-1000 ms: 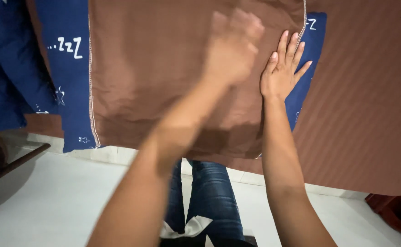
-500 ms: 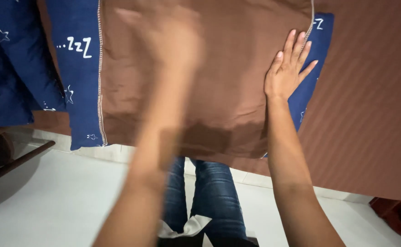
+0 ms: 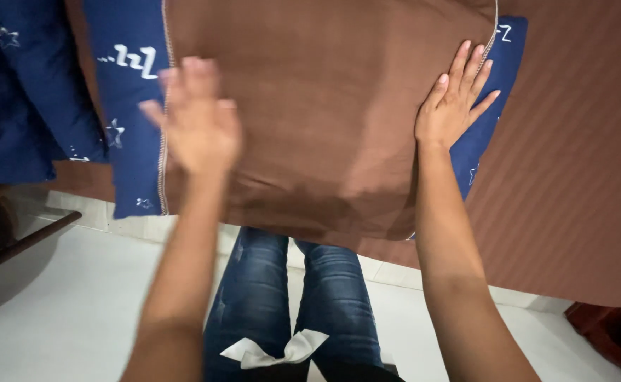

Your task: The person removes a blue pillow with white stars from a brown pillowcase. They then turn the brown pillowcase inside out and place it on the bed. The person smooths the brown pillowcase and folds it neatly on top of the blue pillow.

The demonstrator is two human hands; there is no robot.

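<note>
head view, only one: one brown pillowcase (image 3: 324, 106) lay flat over one navy pillow (image 3: 130, 106) printed with white stars and letters, the navy showing as a strip at the left edge and another at the right. two hands were on it. left hand (image 3: 197, 124), blurred, was spread open near the left seam, fingers loose, gripping nothing; whether it touched the cloth could not be told. right hand (image 3: 452, 106) lay flat, fingers splayed, palm pressed on the case's right edge, nothing clasped. one more navy pillow (image 3: 20, 106) sat further left. a striped brown bedcover (image 3: 572, 177) lay under them. below, two denim-clad legs (image 3: 289, 297), one white bow (image 3: 275, 350), white tiled floor (image 3: 55, 318).
</note>
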